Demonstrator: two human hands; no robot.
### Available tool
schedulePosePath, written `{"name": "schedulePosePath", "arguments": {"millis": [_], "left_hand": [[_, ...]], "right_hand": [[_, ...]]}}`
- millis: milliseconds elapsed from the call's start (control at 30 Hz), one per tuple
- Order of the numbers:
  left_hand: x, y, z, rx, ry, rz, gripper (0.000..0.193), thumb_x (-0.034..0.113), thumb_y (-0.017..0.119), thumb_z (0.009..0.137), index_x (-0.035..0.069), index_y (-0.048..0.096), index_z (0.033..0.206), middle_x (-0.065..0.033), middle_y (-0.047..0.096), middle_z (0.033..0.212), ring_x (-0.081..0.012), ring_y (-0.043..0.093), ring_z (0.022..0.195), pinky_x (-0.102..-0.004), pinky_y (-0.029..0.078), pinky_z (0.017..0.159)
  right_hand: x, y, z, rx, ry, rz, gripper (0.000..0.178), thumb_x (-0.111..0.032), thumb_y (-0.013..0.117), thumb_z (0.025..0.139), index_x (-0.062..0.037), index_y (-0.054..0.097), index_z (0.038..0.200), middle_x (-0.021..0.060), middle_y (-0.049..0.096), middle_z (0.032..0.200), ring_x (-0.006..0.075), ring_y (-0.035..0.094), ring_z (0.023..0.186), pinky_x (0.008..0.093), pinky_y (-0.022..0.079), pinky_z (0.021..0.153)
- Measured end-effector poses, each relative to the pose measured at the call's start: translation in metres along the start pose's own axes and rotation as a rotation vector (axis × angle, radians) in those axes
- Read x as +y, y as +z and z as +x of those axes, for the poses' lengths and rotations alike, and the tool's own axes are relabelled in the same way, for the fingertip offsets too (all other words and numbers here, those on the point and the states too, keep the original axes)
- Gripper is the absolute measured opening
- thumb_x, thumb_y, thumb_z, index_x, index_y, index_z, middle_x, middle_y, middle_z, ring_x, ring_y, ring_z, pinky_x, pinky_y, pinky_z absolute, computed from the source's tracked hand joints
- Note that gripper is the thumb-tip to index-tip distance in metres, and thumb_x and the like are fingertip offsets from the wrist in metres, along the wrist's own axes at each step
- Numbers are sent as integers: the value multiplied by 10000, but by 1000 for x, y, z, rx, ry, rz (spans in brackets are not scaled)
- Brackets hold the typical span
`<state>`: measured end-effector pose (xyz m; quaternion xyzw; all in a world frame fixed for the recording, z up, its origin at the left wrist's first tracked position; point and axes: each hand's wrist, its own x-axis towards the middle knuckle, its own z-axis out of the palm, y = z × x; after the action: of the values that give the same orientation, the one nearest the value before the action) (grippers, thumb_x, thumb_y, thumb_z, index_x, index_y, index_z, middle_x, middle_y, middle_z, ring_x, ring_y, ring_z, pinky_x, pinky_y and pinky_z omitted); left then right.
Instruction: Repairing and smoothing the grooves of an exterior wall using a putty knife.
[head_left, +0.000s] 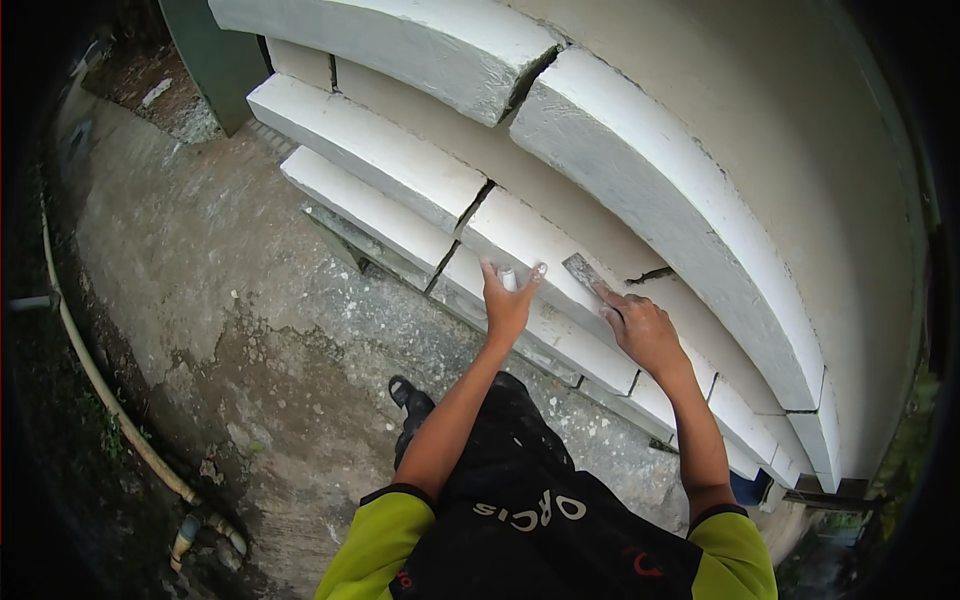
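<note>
**A:** What does the head view show the hands doing?

**B:** The right hand point(645, 330) grips a putty knife point(583, 272), blade pressed flat to a white ledge point(560, 300) near a crack point(650, 274), likely to spread filler. The left hand point(508, 300), just to its left, rests against the ledge, fingers half open around a small white lump point(507, 279).

**A:** Any containers?

**B:** None visible; only a hose point(110, 400) lying far left on the ground.

- One head-worn fisheye view looks steeply down along the white stepped wall point(620, 150), close to it.
- The concrete ground point(230, 300) fills the left; forearms enter from the lower edge.
</note>
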<state>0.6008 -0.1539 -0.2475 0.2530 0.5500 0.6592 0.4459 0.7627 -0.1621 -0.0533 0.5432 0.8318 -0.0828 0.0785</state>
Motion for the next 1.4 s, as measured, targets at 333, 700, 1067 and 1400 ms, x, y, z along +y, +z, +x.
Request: {"name": "schedulePosePath", "arguments": {"millis": [333,700,1067,1400], "left_hand": [[12,0,-1,-1,-4,38,1034,321,822,808,-162,178,1456,-305,450,1376,-308,467,1262,-360,389,1046],[-10,-4,8,98,96,95,863,379,815,808,-104,364,1362,-169,601,1044,-187,589,864,-322,519,725],[34,-28,22,22,-114,-40,548,464,790,800,35,597,1080,-19,623,775,-85,563,587,-231,417,421],[40,-32,20,12,-114,-27,527,427,800,793,31,599,1078,-7,611,753,-83,549,581,-235,419,418]], "right_hand": [[17,16,28,62,-101,63,415,-200,590,945,-191,579,1359,227,659,925,407,637,852,475,513,788],[5,16,65,35,-206,154,443,-181,624,925,-191,576,1365,246,675,974,420,654,877,478,521,813],[-36,24,91,108,-205,101,442,-247,567,956,-191,546,1394,266,676,918,416,676,863,501,539,802],[-45,6,100,68,-195,151,430,-242,577,945,-188,572,1372,274,676,1032,441,666,920,505,532,839]]}}
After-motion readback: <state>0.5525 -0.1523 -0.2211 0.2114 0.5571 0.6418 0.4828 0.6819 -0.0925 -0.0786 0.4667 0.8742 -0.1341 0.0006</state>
